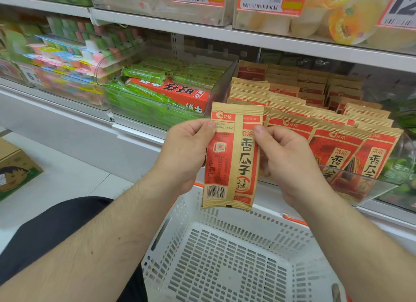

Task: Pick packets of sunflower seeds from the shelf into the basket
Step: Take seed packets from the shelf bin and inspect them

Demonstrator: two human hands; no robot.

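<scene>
Fingers (210,124) of the left hand (184,151) and right hand (286,157) pinch one sunflower seed packet (231,157) by its side edges, upright above the empty basket (227,268) near its far rim, shelf stock (315,112) behind; transfer step underway, next calling for lowering and release.
</scene>
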